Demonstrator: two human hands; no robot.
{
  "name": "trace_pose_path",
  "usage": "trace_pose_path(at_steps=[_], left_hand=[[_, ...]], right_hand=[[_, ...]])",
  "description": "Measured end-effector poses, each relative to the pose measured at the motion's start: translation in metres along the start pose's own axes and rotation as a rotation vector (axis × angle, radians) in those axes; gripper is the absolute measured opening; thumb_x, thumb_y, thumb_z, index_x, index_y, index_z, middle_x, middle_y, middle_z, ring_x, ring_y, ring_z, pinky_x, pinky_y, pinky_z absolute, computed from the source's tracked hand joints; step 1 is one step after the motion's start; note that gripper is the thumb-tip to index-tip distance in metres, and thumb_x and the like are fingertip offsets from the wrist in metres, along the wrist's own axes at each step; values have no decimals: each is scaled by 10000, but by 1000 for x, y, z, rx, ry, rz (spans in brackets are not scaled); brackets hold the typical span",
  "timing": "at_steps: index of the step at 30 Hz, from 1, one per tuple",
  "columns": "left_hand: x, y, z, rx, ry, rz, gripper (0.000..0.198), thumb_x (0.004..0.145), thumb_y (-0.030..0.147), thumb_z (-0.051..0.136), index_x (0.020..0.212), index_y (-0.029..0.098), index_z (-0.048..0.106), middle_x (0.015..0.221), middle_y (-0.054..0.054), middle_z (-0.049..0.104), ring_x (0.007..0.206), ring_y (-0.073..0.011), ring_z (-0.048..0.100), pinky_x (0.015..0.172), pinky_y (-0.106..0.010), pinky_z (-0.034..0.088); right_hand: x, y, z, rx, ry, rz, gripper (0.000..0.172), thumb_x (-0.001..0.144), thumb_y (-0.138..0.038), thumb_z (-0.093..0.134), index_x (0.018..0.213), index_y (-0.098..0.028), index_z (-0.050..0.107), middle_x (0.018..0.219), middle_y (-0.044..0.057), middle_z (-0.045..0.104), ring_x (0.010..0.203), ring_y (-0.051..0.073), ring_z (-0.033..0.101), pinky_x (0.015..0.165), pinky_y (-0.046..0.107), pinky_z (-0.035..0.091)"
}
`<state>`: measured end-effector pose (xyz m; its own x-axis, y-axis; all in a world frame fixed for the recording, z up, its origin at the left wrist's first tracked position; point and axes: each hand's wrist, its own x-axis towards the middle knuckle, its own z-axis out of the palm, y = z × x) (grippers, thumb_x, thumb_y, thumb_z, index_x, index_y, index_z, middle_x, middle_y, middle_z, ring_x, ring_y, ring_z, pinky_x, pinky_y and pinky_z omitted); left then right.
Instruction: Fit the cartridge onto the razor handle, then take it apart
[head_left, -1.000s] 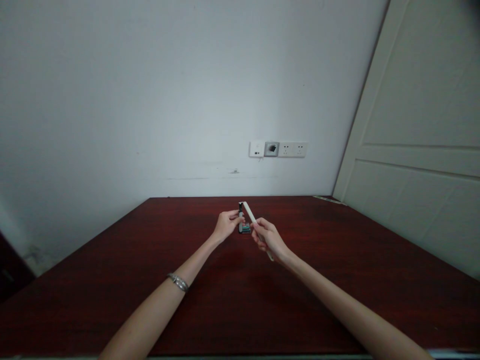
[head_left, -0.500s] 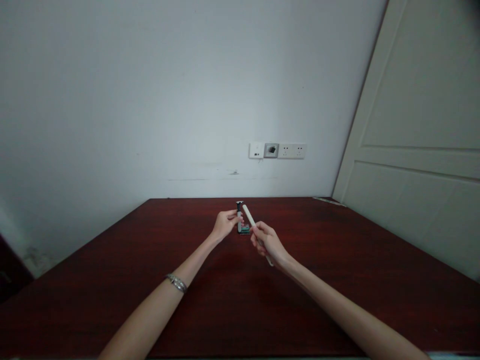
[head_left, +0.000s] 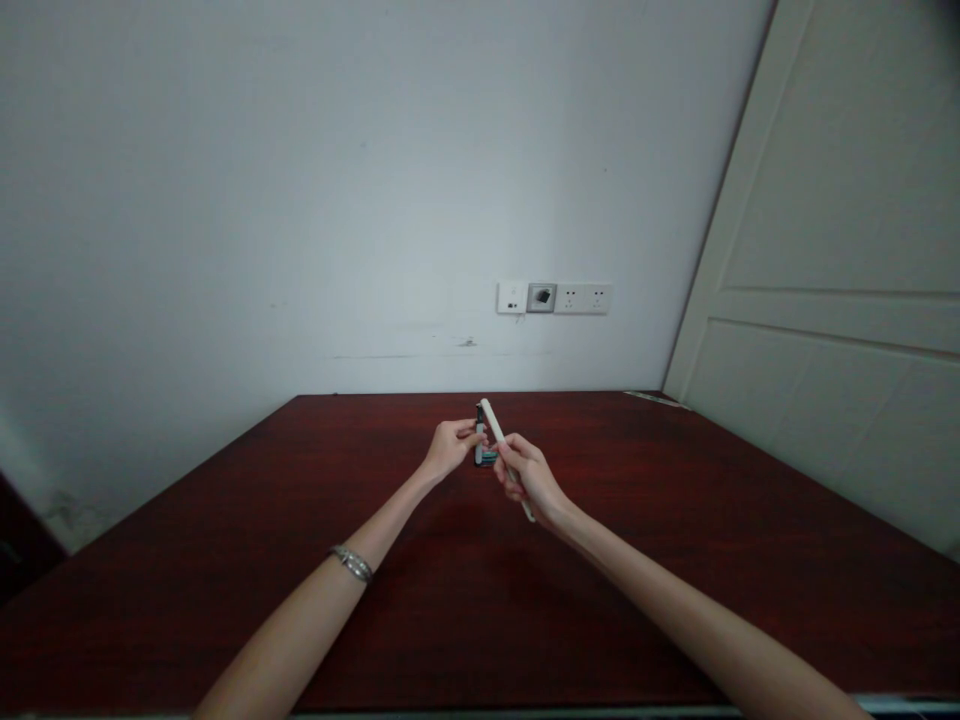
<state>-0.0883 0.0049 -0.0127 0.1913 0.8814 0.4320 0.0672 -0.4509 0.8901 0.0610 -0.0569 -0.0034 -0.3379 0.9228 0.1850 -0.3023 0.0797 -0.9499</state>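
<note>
My left hand (head_left: 451, 446) pinches the handle of an upright razor (head_left: 479, 444), grey below with a black neck. Closed around a slim white stick (head_left: 492, 421), my right hand (head_left: 532, 476) is just to the right of it. The stick leans up and left, and its far end overlaps the razor's head, hiding most of it. Whether the two touch, I cannot tell. A small clear and teal piece (head_left: 489, 457) shows low beside the razor handle, partly covered by my right fingers.
The dark red wooden table (head_left: 390, 620) reaches back to a white wall. Wall sockets (head_left: 570, 298) sit above its far edge. A thin pale strip (head_left: 656, 399) lies at the far right corner, near a pale panelled door (head_left: 840, 300).
My right hand has shifted slightly left and up, bringing the white stick's end across the razor's head. My left hand and the razor stay nearly where they were.
</note>
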Motion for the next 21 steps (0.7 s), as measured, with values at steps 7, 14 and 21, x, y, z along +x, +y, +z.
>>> trace_pose_path(at_steps=[7,14,21], left_hand=[[2,-3,-1,21,3,-3,192,653,255,658,766,101,666,744,-57,692,680,-181,636,624,-253,481],[3,-3,-7,-54,55,-68,257,630,263,673,816,88,642,663,-59,670,578,-172,627,563,-275,495],[2,2,-10,-62,119,-152,264,625,265,685,815,92,621,659,-63,661,588,-176,641,487,-232,478]], right_hand=[[-6,6,3,-13,-26,44,313,714,-466,566,769,-203,406,451,-86,476,279,17,245,280,134,138],[-3,-7,-9,-108,15,-104,299,717,-457,560,801,-180,486,518,-65,488,299,19,259,291,161,153],[23,-15,-59,-426,220,-231,416,679,-493,589,881,-129,613,538,-37,453,416,60,353,364,194,232]])
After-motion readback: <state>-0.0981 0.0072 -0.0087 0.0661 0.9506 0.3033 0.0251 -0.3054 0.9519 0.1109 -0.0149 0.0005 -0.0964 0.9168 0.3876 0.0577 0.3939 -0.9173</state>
